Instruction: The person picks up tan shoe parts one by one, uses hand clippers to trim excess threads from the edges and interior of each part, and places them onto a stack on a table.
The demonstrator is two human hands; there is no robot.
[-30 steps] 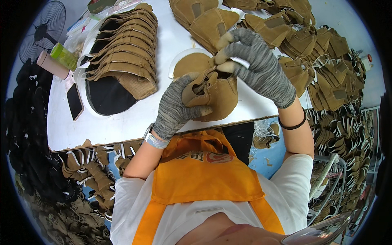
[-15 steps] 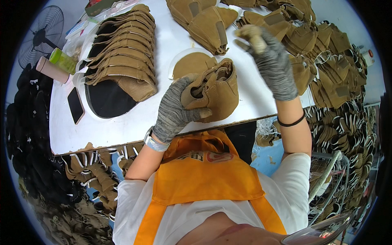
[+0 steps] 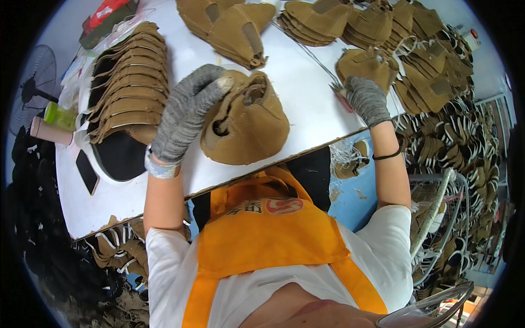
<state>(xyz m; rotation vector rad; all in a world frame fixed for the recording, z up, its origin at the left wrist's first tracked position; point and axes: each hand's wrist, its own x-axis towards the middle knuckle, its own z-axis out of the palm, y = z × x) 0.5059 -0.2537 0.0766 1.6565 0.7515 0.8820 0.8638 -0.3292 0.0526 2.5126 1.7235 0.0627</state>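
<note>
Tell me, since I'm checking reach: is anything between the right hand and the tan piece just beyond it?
Nothing visible: the right hand lies on the white table, its fingers at the edge of the tan piece.

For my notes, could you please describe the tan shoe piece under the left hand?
The tan shoe piece is a soft, suede-like shell with stitched seams and two openings. It lies on the white table near its front edge. The left hand, in a grey knit glove, grips its upper left edge. The right hand is well apart from it.
</note>
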